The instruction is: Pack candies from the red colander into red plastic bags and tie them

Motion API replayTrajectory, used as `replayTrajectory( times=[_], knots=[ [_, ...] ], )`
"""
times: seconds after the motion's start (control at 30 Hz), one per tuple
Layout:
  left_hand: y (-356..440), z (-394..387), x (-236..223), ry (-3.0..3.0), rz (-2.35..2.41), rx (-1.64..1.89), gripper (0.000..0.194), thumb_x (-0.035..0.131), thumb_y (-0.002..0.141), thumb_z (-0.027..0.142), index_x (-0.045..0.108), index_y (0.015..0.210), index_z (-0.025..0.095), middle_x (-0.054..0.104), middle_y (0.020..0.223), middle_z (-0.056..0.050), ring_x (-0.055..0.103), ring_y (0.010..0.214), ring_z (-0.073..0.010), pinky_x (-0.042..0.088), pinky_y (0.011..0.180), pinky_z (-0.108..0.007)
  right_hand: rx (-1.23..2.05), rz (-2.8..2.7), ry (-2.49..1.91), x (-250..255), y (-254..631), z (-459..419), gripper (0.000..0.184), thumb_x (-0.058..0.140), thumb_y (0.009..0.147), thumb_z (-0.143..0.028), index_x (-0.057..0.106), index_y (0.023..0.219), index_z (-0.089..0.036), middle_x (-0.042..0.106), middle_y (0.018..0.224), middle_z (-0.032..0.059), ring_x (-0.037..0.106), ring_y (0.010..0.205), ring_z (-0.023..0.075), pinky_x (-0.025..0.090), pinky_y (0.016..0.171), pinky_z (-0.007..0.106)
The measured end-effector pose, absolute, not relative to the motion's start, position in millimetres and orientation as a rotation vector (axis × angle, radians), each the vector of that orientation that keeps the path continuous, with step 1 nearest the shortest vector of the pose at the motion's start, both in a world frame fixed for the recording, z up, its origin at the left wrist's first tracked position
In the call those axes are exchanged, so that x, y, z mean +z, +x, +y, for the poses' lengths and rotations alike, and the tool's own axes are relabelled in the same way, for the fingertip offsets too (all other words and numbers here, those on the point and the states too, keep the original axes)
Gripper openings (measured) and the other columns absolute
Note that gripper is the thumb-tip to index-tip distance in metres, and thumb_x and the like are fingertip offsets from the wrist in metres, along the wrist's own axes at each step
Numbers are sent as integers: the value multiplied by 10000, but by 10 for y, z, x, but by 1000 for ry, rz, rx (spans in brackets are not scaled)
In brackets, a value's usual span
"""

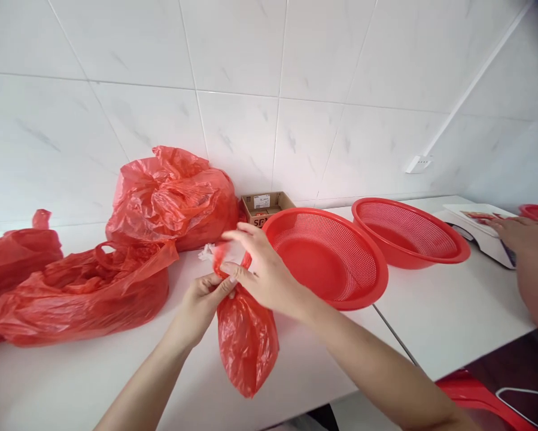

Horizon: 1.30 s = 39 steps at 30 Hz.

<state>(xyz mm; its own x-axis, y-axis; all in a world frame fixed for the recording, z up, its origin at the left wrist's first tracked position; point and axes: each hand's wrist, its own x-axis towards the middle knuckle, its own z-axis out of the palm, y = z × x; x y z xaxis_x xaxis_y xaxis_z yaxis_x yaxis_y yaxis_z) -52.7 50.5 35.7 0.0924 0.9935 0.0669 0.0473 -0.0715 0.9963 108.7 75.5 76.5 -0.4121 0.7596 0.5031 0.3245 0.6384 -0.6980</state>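
A small red plastic bag (pixel 248 341) hangs over the near edge area of the white table, its lower part bulging. Its contents cannot be made out. My left hand (pixel 202 302) pinches the bag's gathered neck between thumb and fingers. Over the same neck, my right hand (pixel 269 272) has its thumb and forefinger stretched apart, the thumb tip close to my left thumb. The twisted upper end of the bag sticks up beside the right fingertips and is smeared by motion. Some lower fingers of the right hand are hidden.
Large red bags (pixel 174 197) stand on the left of the white table (pixel 340 347). A cardboard box (pixel 269 206) sits against the wall. Red basins with perforated sides (pixel 325 257) are on the right. Another person's hand (pixel 522 233) rests by a white scale (pixel 493 239).
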Motion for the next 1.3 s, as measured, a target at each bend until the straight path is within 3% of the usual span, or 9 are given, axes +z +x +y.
replayTrajectory(
  times=[0.13,0.27,0.33,0.47,0.77,0.87,0.97,1.13,1.3],
  knots=[
    [-482,468,187,1306,1292,1365,430,631,845,526,665,608,169,748,860,-93,650,699,-190,507,617,-279,658,-1816,-1063,340,1009,394,946,677,858,-456,91,1574,-254,191,1626,145,239,1489,302,387,1125,517],
    [-463,403,72,1376,1427,1525,290,637,853,466,766,795,213,752,924,-54,660,832,-201,506,768,-292,665,-1886,-1162,-124,1058,303,361,493,972,-296,563,1310,-188,677,1223,137,648,1124,267,521,974,464],
    [-486,380,36,1407,1473,1554,262,634,854,448,784,902,238,741,860,-27,651,803,-193,496,786,-296,602,-1975,-1143,-275,1140,346,321,372,1007,-213,667,1133,-202,751,1004,88,708,934,224,522,962,453],
    [-544,354,-12,1366,1514,1512,307,618,866,456,781,763,217,765,878,-53,692,852,-229,521,756,-300,522,-2028,-1123,-391,1321,394,338,376,993,-174,670,1154,-216,756,1040,86,708,972,230,502,981,463],
    [-539,284,31,1354,1306,1309,331,663,847,485,771,733,193,741,798,-82,699,793,-240,559,660,-298,1162,-1588,-1102,47,1374,288,468,552,952,-457,562,1377,-260,594,1384,86,519,1315,248,398,1115,451],
    [-513,231,78,1445,1162,1208,265,641,879,455,798,911,243,722,768,-59,681,848,-234,537,635,-277,1433,-1440,-901,201,1254,404,397,534,948,-512,668,1209,-245,698,1153,78,643,1103,226,493,990,406],
    [-498,204,71,1435,1083,1171,232,669,868,442,807,929,265,730,720,-44,665,966,-251,520,858,-332,1631,-1266,-787,240,1133,557,354,603,893,-538,702,976,-208,696,859,44,646,759,171,539,759,333],
    [-484,228,-78,1138,1136,1277,386,683,823,541,786,1015,223,736,727,-52,692,815,-250,541,770,-356,1642,-940,-678,269,1042,591,331,637,873,-506,600,787,-188,603,741,8,443,569,88,336,504,222],
    [-444,257,-125,1053,1197,1338,380,701,807,522,774,993,199,751,809,-72,703,804,-254,564,747,-373,1616,-919,-610,344,1031,355,366,579,929,-487,408,754,-215,428,605,-65,350,524,78,292,509,223]
  ],
)
